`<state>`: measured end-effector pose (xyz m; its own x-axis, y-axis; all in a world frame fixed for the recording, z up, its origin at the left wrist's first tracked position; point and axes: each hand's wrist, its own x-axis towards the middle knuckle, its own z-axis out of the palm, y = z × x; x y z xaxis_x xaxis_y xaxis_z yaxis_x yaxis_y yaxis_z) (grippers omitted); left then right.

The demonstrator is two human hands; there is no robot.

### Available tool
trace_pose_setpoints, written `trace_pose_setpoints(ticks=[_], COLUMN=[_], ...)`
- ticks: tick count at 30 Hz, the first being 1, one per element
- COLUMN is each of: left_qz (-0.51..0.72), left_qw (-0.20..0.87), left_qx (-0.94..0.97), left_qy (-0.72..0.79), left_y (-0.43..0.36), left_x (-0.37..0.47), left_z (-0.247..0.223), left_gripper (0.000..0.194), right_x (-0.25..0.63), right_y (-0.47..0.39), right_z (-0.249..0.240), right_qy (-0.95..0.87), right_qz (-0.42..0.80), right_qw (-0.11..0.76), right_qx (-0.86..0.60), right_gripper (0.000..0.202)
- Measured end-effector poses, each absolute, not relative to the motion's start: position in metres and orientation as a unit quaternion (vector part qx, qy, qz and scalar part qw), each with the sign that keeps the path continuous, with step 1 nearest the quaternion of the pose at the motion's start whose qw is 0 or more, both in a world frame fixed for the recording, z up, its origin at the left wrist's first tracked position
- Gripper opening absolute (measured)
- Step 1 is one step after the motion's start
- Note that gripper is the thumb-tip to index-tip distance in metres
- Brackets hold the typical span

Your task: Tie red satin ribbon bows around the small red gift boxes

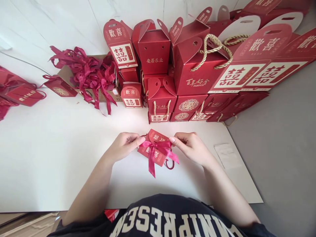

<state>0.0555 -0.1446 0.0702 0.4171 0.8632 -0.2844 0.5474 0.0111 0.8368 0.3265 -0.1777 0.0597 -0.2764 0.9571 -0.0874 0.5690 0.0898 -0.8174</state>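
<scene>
The table (64,158) was white and smooth, with straight edges. Behind it rose a white wall (61,23) with faint grey veins, split into panels by thin seams. To the table's right lay a plain grey surface (283,158), though whether it was wall or floor could not be told. Brown cardboard (32,225) showed below the table's near left edge. Soft light lay over the table, with faint, blurred shadows.

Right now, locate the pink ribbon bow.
Head view, centre: the bow lies across the small red cardboard box, between the left hand and right hand.
</scene>
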Motion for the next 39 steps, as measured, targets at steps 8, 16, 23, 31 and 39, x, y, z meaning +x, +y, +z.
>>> trace_pose_setpoints(ticks=[8,16,23,31,39], left_qz=[0.154,0.193,0.21,0.193,0.253], left_qw=[0.552,0.604,0.612,0.587,0.502], left_qx=[0.674,0.652,0.643,0.655,0.714], left_qy=[0.465,0.416,0.41,0.436,0.418], left_y=[-0.139,-0.135,-0.135,-0.134,-0.136], left_x=[0.051,0.052,0.052,0.053,0.043], left_z=[0.064,0.049,0.045,0.05,0.059], left_gripper=[0.045,0.045,0.045,0.043,0.023], right_x=[0.317,0.326,0.325,0.323,0.34], right_y=[-0.182,-0.171,-0.172,-0.167,-0.171], right_z=[0.055,0.04,0.026,0.025,0.046], right_qy=[-0.648,-0.655,-0.636,-0.622,-0.668], right_qz=[0.521,0.554,0.556,0.541,0.585], right_qw=[0.27,0.328,0.355,0.374,0.213], right_qx=[-0.486,-0.395,-0.401,-0.425,-0.407], right_gripper=[0.041,0.038,0.039,0.041,0.05])
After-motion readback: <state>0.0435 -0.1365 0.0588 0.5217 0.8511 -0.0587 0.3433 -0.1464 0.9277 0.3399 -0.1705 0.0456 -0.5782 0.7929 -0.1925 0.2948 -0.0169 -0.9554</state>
